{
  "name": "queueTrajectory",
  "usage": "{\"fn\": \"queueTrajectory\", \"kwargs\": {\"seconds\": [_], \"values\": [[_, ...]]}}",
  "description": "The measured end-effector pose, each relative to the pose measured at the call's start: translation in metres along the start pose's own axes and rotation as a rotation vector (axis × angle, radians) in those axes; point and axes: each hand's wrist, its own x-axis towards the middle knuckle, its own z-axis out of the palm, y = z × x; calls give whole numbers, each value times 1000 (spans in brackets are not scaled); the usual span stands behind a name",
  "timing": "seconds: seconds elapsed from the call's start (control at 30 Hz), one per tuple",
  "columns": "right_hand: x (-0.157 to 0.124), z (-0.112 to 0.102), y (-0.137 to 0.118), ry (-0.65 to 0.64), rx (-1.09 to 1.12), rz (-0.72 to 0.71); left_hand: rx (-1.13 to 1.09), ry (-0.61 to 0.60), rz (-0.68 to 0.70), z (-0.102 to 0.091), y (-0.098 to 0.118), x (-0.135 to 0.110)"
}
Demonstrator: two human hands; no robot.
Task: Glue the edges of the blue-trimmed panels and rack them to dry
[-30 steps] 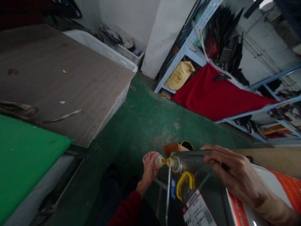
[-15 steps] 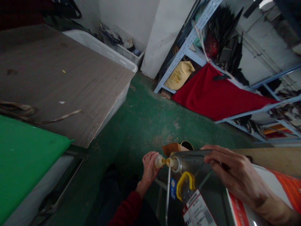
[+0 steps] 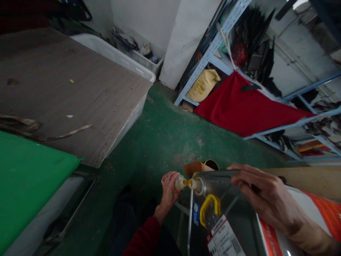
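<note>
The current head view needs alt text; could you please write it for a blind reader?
A left hand holds a small bottle to the spout of a metal can, amber liquid between them, while the right hand grips the can. Beyond are a green floor and shelves hung with red cloth.

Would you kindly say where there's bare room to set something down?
The floor between the board and red cloth is bare, as is the board right of the strap. It is crowded around the left hand, bottle, can and right hand.

Pretty dim overall, one blown-out patch [image 3: 300,4] near the top right, legs [image 3: 124,224] sunk in shadow, fine detail kinda soft.
</note>
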Motion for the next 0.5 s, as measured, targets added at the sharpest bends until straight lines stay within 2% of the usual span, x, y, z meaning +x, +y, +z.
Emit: {"fn": "queueTrajectory", "kwargs": {"seconds": [0.33,0.5], "values": [[-1,-1,0,-29,25,38,5,40,22,-1,2,0],[-2,0,2,-28,18,20,-2,16,7,1,-1,0]]}}
